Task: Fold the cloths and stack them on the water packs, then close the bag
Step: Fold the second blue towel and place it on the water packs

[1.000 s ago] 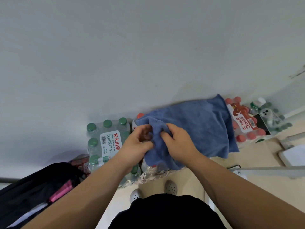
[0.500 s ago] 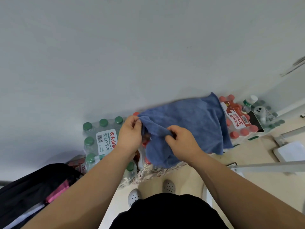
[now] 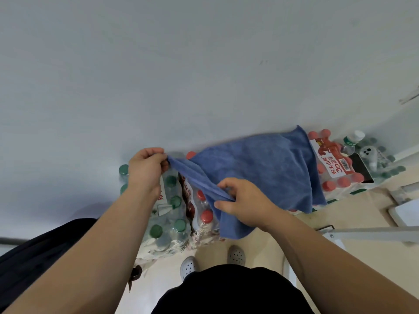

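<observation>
Wall (image 3: pixel 204 64), pale grey, fills the upper half of the view and rises directly behind the blue cloth (image 3: pixel 260 168). A black bag (image 3: pixel 34 257) lies well to the left of the cloth and nearer the person; its opening cannot be made out.

The blue cloth lies spread over the shrink-wrapped water packs and hides most of the middle one. Its far right corner reaches up against the wall and its near edge hangs down over the front of the packs. Left of the cloth stands a green-capped water pack (image 3: pixel 167 223). Just beside it, half under the cloth, is a red-capped water pack (image 3: pixel 204 214). A second red-capped pack (image 3: pixel 335 168) shows past the cloth's right edge. Further right of the cloth stand more bottles, among them a loose bottle with a white cap (image 3: pixel 351 141). A grey metal bar (image 3: pixel 374 234) crosses the floor below and to the right of the cloth. Two white perforated shoes (image 3: pixel 189 266) stand below the cloth, close to the packs.

The left hand (image 3: pixel 145 171) pinches the cloth's left corner between thumb and curled fingers, raised above the green caps. The right hand (image 3: pixel 244 205) pinches the same edge lower down and to the right. The stretch of cloth between the hands runs taut in folds.
</observation>
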